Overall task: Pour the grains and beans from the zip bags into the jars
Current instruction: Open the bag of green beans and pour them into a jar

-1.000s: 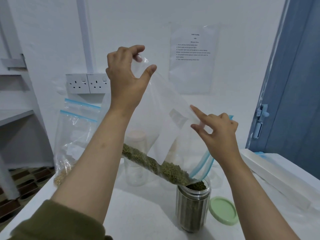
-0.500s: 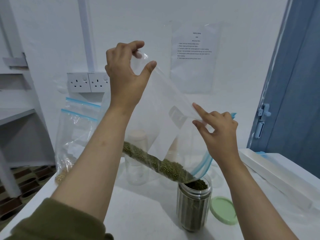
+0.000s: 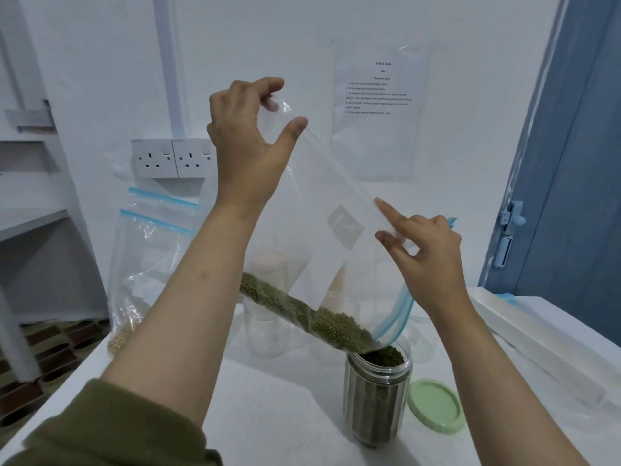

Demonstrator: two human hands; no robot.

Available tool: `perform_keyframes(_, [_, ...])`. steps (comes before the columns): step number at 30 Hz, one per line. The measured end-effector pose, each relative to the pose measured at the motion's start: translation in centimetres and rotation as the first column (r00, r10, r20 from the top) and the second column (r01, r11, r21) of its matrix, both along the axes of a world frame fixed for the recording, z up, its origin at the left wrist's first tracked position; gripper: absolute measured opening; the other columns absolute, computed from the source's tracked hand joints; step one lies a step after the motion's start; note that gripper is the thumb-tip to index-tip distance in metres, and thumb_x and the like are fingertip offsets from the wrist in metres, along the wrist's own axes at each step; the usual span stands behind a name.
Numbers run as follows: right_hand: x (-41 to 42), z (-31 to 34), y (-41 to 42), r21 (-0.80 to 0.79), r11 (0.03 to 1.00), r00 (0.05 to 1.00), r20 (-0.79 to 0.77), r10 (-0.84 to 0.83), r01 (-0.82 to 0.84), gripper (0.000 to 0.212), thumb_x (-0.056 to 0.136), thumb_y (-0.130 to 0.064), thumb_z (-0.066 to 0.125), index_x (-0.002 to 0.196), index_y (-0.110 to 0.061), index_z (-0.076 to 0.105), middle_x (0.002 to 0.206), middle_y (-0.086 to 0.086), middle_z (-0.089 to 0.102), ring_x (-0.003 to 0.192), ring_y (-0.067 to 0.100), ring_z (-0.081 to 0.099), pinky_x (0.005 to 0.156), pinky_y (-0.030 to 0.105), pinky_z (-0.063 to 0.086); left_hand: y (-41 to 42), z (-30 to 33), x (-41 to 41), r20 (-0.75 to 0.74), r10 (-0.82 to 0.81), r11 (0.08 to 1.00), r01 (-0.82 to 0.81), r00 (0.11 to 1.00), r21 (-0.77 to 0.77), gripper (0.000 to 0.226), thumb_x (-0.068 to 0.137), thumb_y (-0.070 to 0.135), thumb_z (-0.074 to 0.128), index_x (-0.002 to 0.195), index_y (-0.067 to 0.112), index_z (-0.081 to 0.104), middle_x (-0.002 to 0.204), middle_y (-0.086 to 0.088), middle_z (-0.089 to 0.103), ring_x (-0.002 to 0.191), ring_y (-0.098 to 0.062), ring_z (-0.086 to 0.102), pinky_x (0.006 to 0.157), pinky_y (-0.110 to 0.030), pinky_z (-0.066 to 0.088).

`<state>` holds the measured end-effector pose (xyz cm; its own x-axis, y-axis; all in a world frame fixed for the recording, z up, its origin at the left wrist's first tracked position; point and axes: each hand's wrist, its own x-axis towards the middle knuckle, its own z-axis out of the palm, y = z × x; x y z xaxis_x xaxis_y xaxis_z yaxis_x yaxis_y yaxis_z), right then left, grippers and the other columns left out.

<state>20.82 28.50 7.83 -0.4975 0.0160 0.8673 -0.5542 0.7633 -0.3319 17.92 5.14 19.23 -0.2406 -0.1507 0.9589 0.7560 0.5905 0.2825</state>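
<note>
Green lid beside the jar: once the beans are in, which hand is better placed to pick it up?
Probably the right hand: it pinches the bag almost above the green lid, right of the jar. The left hand holds the bag's raised corner, farther away.

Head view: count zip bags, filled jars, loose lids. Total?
Zip bags: 2, the green-bean bag being poured and the grain bag at left (its two blue strips may mean two bags)
Filled jars: 1, the bean jar
Loose lids: 1, the green lid
Total: 4
Clear jars behind the bag are too blurred to count.
</note>
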Motion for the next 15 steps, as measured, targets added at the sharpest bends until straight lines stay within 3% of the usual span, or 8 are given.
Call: perform_keyframes(15, [0.11,-0.45,-0.72,-0.082,0.997,0.999,-0.050,0.009,-0.013,0.042,0.092,-0.033,0.065,0.131,-0.048,0.053,0.072,-0.010,0.054,0.079,0.015,0.040,0.079,0.048,0.040,-0.08,-0.05,0.02,-0.005,-0.001,1.000,0.001,1.000,-0.011,0.045,0.084,0.041,0.069,0.124,0.021,0.061,0.101,0.012,0.054,0.112,-0.016,0.047,0.093,-0.049,0.044])
